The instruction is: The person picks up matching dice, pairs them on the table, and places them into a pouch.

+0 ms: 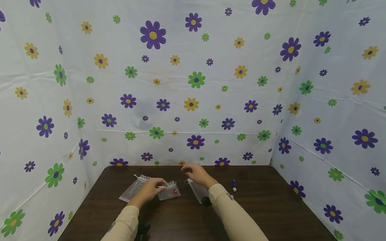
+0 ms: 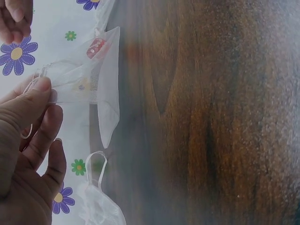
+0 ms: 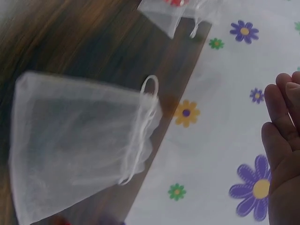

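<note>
My left hand [image 1: 150, 188] pinches the gathered top of a small sheer white drawstring bag [image 1: 166, 195] between thumb and forefinger. Through the mesh shows a red die [image 2: 96, 48] with white pips, in the bag's lower part. My right hand [image 1: 198, 175] is raised with loosely bent fingers and nothing in them. Below it on the dark wooden table lies a second sheer drawstring bag [image 3: 79, 145], flat, its cord loop at the far end. A third such bag [image 1: 133, 190] lies left of the held one, partly behind my left hand and wrist.
On the table's right side are blue dice [image 1: 233, 183] and a white die [image 1: 234, 189], with another white die [image 1: 232, 196] beside my right sleeve. A flower-printed white cloth [image 1: 196, 110] stands behind the table [image 1: 271, 207] and along both its sides.
</note>
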Available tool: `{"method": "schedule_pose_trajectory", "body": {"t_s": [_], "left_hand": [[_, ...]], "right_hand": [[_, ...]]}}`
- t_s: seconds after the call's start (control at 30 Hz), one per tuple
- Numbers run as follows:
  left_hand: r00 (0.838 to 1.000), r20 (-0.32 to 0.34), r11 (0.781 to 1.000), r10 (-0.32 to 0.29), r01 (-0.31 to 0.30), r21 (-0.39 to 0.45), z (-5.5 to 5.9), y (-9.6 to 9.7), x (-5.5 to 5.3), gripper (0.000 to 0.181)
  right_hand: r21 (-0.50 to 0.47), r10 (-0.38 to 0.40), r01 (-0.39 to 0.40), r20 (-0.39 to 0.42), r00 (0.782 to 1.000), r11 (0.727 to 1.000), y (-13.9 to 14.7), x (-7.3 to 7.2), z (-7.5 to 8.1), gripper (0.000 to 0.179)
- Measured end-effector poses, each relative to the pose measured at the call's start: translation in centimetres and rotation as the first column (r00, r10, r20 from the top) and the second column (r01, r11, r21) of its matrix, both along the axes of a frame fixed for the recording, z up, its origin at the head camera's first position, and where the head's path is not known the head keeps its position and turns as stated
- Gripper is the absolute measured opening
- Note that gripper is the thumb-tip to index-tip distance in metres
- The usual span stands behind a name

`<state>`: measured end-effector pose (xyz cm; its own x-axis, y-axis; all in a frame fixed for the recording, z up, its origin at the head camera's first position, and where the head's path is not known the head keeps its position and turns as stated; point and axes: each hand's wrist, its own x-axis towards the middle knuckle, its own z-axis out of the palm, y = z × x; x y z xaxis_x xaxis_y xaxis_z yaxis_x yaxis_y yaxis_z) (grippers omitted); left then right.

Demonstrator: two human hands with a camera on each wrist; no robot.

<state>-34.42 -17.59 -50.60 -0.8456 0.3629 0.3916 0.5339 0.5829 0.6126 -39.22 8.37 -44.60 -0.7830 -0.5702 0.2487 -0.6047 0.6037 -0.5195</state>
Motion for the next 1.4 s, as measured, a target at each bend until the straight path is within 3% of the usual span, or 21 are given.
{"method": "schedule_pose_trajectory", "body": {"t_s": [0.23,0.43,0.63,0.83,1.13,1.4], "left_hand": [[1.000,0.004,1.000,0.013,-0.013,-0.015,0.2,0.0,0.2,0.007],[1.000,-0.014,1.000,0.016,-0.016,0.006,0.3,0.0,0.1,0.008],[0.999,-0.025,0.999,0.043,-0.043,-0.006,0.1,0.2,0.0,0.010],[0.998,-0.037,0.998,0.049,-0.050,-0.028,0.2,0.2,-0.1,0.014],[0.996,-0.084,0.998,0.035,-0.039,-0.046,0.2,0.2,-0.1,0.013],[0.995,-0.093,0.999,0.028,-0.030,-0.026,0.2,0.2,0.2,0.012]], "right_hand": [[-0.037,-0.031,0.032,0.013,0.999,0.999,1.7,-0.8,-0.7,0.023],[-0.133,-0.035,0.046,0.082,0.996,0.990,3.2,-1.3,-0.4,0.024],[-0.153,-0.077,0.095,0.119,0.990,0.984,5.5,-2.0,-0.5,0.027],[-0.185,-0.153,0.173,0.117,0.981,0.967,8.1,-2.5,-1.9,0.024],[-0.178,-0.184,0.203,0.114,0.976,0.963,10.9,-2.5,-4.5,0.023],[-0.140,-0.218,0.241,0.164,0.962,0.960,12.1,-2.3,-5.7,0.026]]}}
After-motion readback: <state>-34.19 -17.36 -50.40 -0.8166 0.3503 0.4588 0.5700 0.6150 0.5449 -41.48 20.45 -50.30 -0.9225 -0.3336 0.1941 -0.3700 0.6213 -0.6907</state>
